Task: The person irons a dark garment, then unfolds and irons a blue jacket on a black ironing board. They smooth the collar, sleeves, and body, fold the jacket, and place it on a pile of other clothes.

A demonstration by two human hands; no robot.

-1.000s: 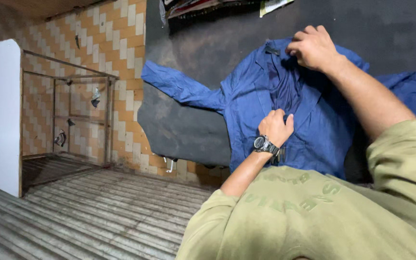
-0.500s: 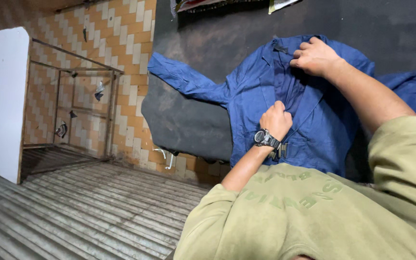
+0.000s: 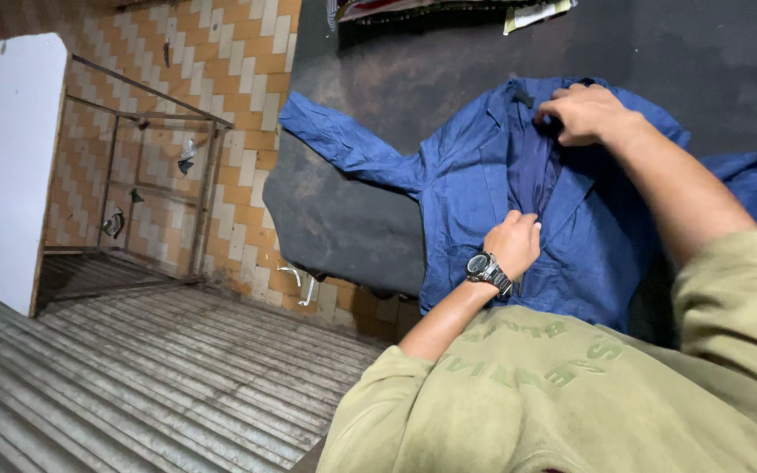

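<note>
A blue long-sleeved shirt (image 3: 475, 184) lies spread on a dark padded surface (image 3: 352, 219), one sleeve stretched out to the left. My left hand (image 3: 514, 241), with a wristwatch on the wrist, is closed on the shirt's front edge near the middle. My right hand (image 3: 584, 114) grips the fabric up by the collar. My olive green top fills the lower right of the view.
A tiled wall in orange and cream (image 3: 221, 105) runs on the left, with a metal frame (image 3: 146, 175) and a white panel (image 3: 6, 166) against it. Ribbed metal sheeting (image 3: 133, 377) covers the lower left. Folded cloth (image 3: 431, 9) sits at the top edge.
The view has drifted slightly; both hands keep their hold on the shirt, with the right hand staying at the collar and the left hand shifting little along the front.
</note>
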